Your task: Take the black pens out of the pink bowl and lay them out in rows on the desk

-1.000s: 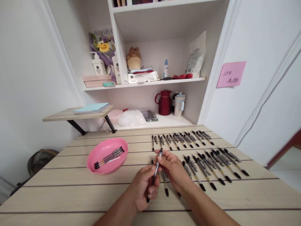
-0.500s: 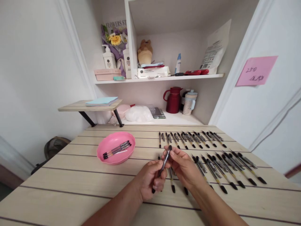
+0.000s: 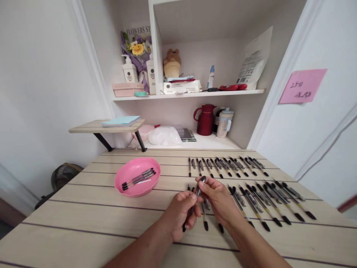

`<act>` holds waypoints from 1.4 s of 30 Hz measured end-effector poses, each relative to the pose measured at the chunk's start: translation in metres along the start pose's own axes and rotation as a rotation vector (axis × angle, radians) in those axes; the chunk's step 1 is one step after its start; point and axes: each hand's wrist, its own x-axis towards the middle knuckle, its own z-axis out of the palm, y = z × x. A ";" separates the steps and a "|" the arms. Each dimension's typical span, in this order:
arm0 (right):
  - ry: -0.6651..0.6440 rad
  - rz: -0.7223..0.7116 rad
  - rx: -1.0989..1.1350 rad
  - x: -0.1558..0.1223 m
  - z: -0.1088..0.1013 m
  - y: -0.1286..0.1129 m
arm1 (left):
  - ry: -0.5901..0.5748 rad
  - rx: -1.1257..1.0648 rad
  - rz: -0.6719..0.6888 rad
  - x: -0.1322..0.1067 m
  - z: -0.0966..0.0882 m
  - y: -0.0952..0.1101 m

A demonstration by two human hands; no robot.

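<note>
My left hand (image 3: 182, 212) is closed around the dark barrel of a gel pen (image 3: 191, 210), which tilts up to the right. At its upper end, my right hand (image 3: 216, 195) pinches the pen cap (image 3: 202, 181) between thumb and fingers. Whether cap and barrel are joined cannot be told, as fingers cover the middle. Uncapped pens with loose caps beside them lie in a back row (image 3: 219, 170) and a front row (image 3: 269, 204), partly under my hands. To the left, a pink bowl (image 3: 119, 173) holds several capped pens (image 3: 139, 178) and a thin white strip.
A small wooden riser (image 3: 83, 128) with light-blue paper stands at the back left. Behind the slatted table (image 3: 97, 223) are a plastic bag (image 3: 164, 136), a red jug (image 3: 205, 121) and a patterned cup (image 3: 224, 124). A loaded shelf (image 3: 217, 93) hangs above.
Both hands have shifted slightly right and down with the pen. My left fingers have moved up the pen, covering more of its middle. The pens on the table and in the bowl stay put.
</note>
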 end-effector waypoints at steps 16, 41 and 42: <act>0.001 0.013 0.060 -0.003 0.002 0.000 | -0.012 -0.050 0.072 -0.002 0.004 0.000; -0.034 -0.038 0.284 -0.010 0.007 -0.012 | -0.264 -0.249 -0.065 -0.009 0.000 0.005; -0.019 -0.050 0.298 -0.009 0.006 -0.013 | -0.254 -0.232 -0.057 -0.008 0.001 0.003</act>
